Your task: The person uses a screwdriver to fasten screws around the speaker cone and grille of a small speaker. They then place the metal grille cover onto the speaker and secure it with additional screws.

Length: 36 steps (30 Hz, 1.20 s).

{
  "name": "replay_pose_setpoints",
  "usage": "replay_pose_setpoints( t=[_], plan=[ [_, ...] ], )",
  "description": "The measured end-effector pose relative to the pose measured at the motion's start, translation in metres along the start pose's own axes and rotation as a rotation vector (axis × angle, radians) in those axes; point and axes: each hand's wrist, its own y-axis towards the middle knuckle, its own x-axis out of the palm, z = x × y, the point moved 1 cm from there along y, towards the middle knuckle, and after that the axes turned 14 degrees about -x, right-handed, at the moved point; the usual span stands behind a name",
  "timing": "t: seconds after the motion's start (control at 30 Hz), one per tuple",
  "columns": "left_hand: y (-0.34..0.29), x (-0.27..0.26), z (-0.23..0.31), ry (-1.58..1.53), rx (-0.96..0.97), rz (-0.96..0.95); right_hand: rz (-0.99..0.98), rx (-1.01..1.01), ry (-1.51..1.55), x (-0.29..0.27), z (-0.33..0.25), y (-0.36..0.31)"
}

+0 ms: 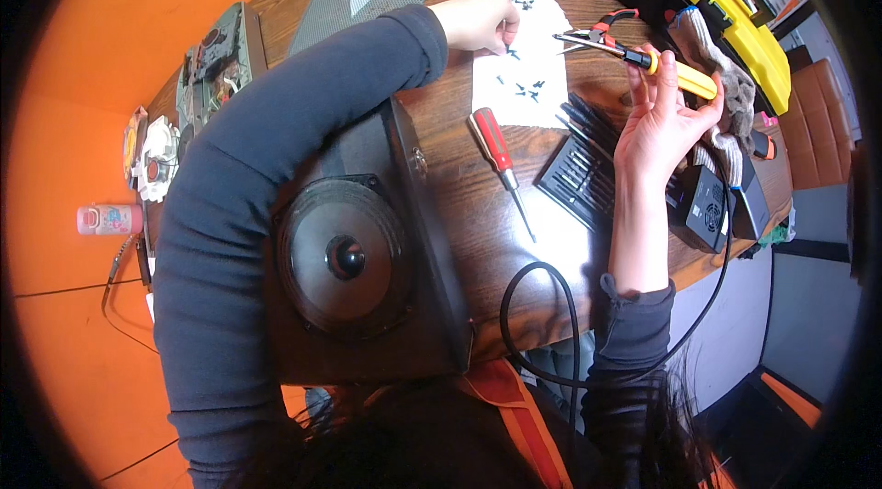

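My left hand [482, 21] reaches across to a white sheet of paper [491, 103], its fingers pinched at a small dark screw [513, 54]. More dark screws [528, 91] lie scattered on that sheet. In my right hand [657, 126] is a screwdriver [684, 78] with a yellow and black handle, raised above the table. Its shaft points left toward the paper. Beneath my left arm stands a black speaker box [432, 241] with a round cone driver [344, 241] facing up.
A red-handled screwdriver [496, 145] and a black bit set [574, 179] lie mid-table. Red-handled pliers [602, 28], a glove [735, 99] and a yellow-black toolbox [735, 21] are at the right. A black cable [505, 305] loops in front. Behind my left arm are a mesh grille [322, 7] and opened electronics [220, 57].
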Motion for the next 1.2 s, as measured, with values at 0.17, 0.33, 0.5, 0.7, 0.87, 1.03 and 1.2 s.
replay_pose_setpoints(
  t=[0.17, 0.33, 0.5, 0.7, 0.87, 1.03, 1.2],
  plan=[
    [-0.011, -0.013, 0.011, -0.096, -0.027, 0.022, -0.016, -0.003, 0.003, -0.003, 0.003, 0.002],
    [-0.073, -0.061, 0.029, -0.528, 0.041, 0.083, -0.032, -0.018, -0.029, -0.007, 0.009, 0.005],
    [-0.207, -0.062, 0.058, -0.777, 0.149, 0.197, -0.081, -0.047, 0.011, -0.001, 0.003, 0.003],
    [-0.339, -0.009, 0.088, -1.43, -0.156, 0.27, -0.35, -0.126, 0.17, 0.032, -0.05, -0.03],
    [-0.381, 0.035, 0.105, -1.647, -0.103, 0.431, -0.64, -0.291, 0.325, 0.054, -0.126, -0.079],
    [-0.384, 0.064, 0.12, -1.805, -0.085, 0.545, -0.765, -0.496, 0.199, 0.059, -0.174, -0.12],
    [-0.392, 0.072, 0.125, -1.883, -0.079, 0.517, -0.838, -0.549, 0.104, 0.059, -0.192, -0.142]
  ],
)
